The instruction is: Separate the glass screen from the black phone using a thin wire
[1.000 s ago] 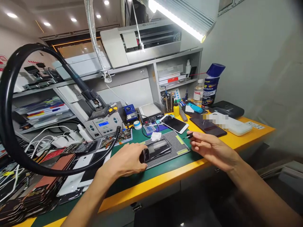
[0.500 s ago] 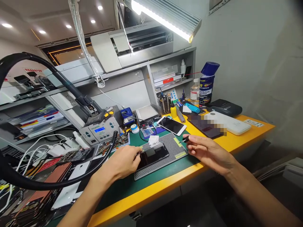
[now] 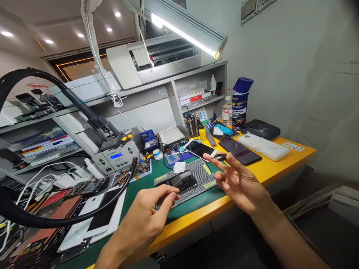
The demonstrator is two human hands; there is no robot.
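Observation:
A black phone (image 3: 183, 180) lies screen up on a grey perforated mat (image 3: 200, 188). My left hand (image 3: 151, 213) is over the mat's near left part, covering some of the phone. Its thumb and index finger are pinched together beside the phone's near edge; anything between them is too small to make out. To the right of the mat, my right hand (image 3: 238, 179) is raised with some fingers spread. It holds a small black tool (image 3: 220, 157) between its fingers; the grip is partly hidden. A folded white wipe (image 3: 179, 167) sits at the mat's far edge.
Beyond the mat lie a white-framed phone (image 3: 199, 149), a dark phone (image 3: 238, 150) and a white power bank (image 3: 263, 146). A black hose (image 3: 84, 218) loops across the left side. Phones and parts are piled there. A blue spray can (image 3: 239, 106) stands at the back.
My left hand has drawn away from the phone's left end toward me and right, now pinching. My right hand has turned palm up, fingers spreading, the black tool still held. The view has shifted slightly.

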